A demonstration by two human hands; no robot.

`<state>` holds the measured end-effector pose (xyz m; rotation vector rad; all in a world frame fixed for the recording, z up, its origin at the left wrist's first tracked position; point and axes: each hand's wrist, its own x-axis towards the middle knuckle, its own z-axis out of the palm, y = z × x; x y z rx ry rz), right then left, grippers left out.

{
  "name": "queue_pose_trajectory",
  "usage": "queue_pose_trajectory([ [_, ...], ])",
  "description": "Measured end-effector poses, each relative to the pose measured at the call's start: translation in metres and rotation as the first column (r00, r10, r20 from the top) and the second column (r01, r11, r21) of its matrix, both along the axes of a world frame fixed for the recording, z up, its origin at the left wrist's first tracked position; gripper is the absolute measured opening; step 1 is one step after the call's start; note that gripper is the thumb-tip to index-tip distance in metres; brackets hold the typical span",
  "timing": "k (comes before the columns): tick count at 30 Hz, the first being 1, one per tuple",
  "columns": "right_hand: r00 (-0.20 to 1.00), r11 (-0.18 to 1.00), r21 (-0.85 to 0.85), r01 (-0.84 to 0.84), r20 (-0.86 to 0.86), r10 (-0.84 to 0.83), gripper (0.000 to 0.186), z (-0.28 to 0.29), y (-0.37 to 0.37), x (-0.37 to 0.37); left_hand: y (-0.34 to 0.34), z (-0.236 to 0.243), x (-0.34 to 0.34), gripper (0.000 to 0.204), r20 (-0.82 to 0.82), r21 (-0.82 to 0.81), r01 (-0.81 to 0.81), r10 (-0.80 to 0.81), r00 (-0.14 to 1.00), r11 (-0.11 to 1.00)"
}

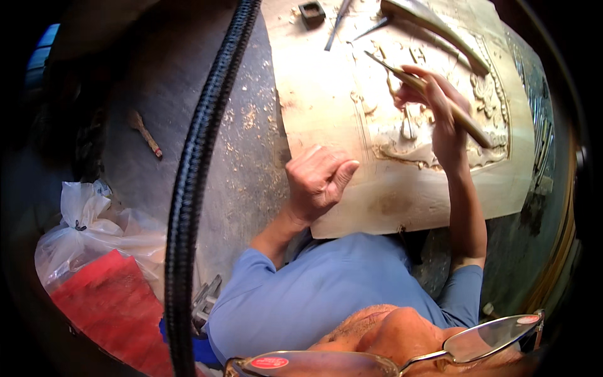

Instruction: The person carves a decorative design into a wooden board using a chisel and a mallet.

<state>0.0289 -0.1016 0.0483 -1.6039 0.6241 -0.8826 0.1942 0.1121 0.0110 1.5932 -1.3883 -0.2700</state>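
My right hand [447, 116] is closed on a pale wooden-handled carving tool [474, 131], its dark tip angled up and left over a relief carving [488, 94] of raised scrolls and a beaded border. The carving is cut into a large light wooden panel [355, 210]. My left hand [317, 179] is curled into a fist on the panel's left edge, left of the carving, with nothing showing in it. Above the carving lie a long curved wooden tool handle [433, 30], thin chisels [336, 25] and a small dark square block [312, 15].
The grey worktable [239, 151] holds shavings and a wooden stick [144, 133]. A black braided cable [188, 207] crosses the view. At lower left are a plastic bag [85, 213], red cloth or sheet [107, 301] and a metal clamp-like piece [206, 301]. Slender tools [540, 144] line the right.
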Motion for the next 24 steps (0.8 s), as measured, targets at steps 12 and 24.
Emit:
queue_pose_trajectory([
  [12, 0.97, 0.983, -0.179, -0.026, -0.242, -0.019, 0.055, -0.029, -0.098, 0.17, -0.001, -0.008, 0.0, 0.014, -0.151, -0.028, -0.05, 0.045, 0.987, 0.998],
  [24, 0.941, 0.91, -0.41, -0.061, -0.328, -0.085, 0.037, -0.022, -0.078, 0.143, 0.003, -0.004, -0.004, 0.016, -0.137, 0.077, -0.076, 0.086, 0.987, 0.994],
])
